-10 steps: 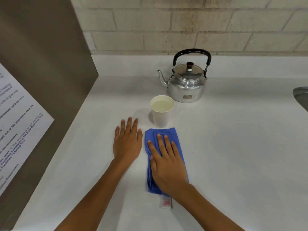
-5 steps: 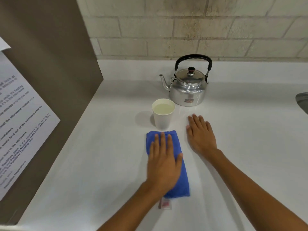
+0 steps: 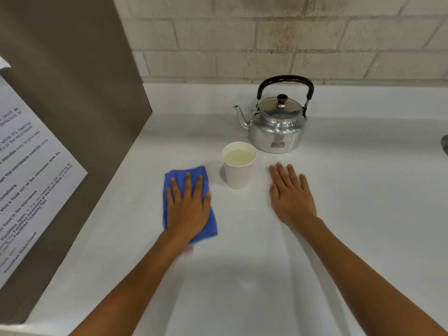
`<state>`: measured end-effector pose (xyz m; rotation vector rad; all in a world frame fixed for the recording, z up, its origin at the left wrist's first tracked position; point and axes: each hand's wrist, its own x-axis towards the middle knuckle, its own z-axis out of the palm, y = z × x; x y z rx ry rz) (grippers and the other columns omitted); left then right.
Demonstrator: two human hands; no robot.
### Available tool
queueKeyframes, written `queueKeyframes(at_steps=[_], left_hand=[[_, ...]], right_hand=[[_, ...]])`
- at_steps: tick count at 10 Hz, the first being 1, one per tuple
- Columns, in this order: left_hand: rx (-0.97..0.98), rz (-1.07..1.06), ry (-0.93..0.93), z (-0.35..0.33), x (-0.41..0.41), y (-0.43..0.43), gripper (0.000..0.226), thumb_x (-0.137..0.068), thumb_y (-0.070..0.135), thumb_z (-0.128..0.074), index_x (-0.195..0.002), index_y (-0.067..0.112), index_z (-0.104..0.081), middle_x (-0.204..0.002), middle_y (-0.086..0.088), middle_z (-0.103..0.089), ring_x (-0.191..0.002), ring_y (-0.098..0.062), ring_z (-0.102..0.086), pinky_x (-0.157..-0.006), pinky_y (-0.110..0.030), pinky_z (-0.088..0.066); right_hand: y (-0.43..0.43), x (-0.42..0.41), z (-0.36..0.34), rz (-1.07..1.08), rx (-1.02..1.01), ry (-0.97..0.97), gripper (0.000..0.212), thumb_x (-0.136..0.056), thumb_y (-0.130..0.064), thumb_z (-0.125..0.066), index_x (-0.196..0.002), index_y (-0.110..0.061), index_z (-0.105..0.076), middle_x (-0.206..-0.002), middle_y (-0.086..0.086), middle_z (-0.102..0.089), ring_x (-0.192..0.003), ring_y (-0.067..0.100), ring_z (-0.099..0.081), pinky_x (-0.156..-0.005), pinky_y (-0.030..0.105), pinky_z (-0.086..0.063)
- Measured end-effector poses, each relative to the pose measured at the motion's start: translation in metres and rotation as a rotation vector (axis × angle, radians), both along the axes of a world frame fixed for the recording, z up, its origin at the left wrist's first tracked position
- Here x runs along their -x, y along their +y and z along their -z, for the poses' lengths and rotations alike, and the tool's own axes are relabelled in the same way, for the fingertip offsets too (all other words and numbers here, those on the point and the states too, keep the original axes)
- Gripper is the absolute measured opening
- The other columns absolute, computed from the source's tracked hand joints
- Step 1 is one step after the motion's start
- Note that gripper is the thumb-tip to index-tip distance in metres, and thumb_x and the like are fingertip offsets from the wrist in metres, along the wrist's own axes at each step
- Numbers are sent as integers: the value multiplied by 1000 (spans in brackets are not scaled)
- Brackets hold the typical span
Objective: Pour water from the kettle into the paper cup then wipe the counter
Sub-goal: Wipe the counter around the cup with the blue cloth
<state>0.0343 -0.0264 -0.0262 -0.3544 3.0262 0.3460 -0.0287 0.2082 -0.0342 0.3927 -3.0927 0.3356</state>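
Note:
A blue cloth (image 3: 178,172) lies folded on the white counter (image 3: 351,226), left of the paper cup. My left hand (image 3: 188,209) presses flat on the cloth with fingers spread, covering most of it. The white paper cup (image 3: 238,175) stands upright and holds water nearly to the rim. Right of the cup, my right hand (image 3: 291,197) rests palm-down on the bare counter, holding nothing. The shiny metal kettle (image 3: 276,132) with a black handle stands upright just behind the cup, lid on, spout pointing left.
A tall brown panel (image 3: 72,93) walls off the counter's left side and carries a printed paper notice (image 3: 26,180). A brick wall runs along the back. A dark metal edge (image 3: 444,145) shows at the far right.
The cloth passed from my right hand to my left. My left hand has slid it leftward, from in front of the cup to its left. My right hand now rests right of the cup.

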Motion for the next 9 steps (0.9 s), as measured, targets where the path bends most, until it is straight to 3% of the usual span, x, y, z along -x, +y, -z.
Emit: queueKeyframes(at_steps=[1, 3, 4, 6, 8, 9], left_hand=[[-26, -20, 29, -5, 34, 23, 53, -97, 40, -14, -145, 24, 0, -157, -3, 6, -142, -34, 12, -115, -52, 7], [17, 207, 161, 9, -18, 8, 49, -96, 40, -21, -143, 36, -8, -156, 10, -6, -144, -19, 4, -114, -46, 6], [-25, 165, 158, 8, -7, -35, 48, -96, 41, -27, -142, 41, -15, -155, 13, -10, -144, -16, 1, -114, -49, 0], [-74, -29, 91, -4, 85, -33, 51, -97, 40, -23, -145, 27, -14, -157, -1, -6, -143, -29, 2, -115, -51, -5], [-107, 332, 171, 8, 61, -14, 49, -96, 42, -23, -143, 34, -13, -156, 9, -9, -143, -14, 5, -116, -41, -6], [-100, 362, 161, 10, 60, -45, 49, -95, 47, -21, -142, 41, -11, -154, 15, -7, -139, -3, 6, -116, -38, 0]], right_hand=[[1, 0, 1, -8, -13, -20, 51, -98, -33, -10, -147, -26, 2, -159, -6, 2, -146, 16, 7, -120, 41, 2], [2, -1, 2, -11, -14, -13, 51, -97, -34, -10, -147, -27, 1, -159, -7, 0, -146, 15, 6, -119, 39, 3], [2, 0, 2, -7, -17, -24, 51, -97, -35, -9, -146, -27, 3, -159, -7, 2, -145, 15, 7, -119, 39, 4], [0, 0, 1, -3, -5, -26, 51, -97, -35, -10, -146, -27, 3, -159, -7, 2, -145, 15, 8, -119, 40, 4], [2, 0, 2, -3, -5, -17, 52, -97, -36, -9, -146, -28, 6, -158, -9, 4, -145, 14, 9, -119, 40, 4], [1, 0, 2, -5, -1, -17, 52, -97, -36, -9, -146, -28, 5, -158, -9, 3, -145, 14, 9, -120, 40, 4]])
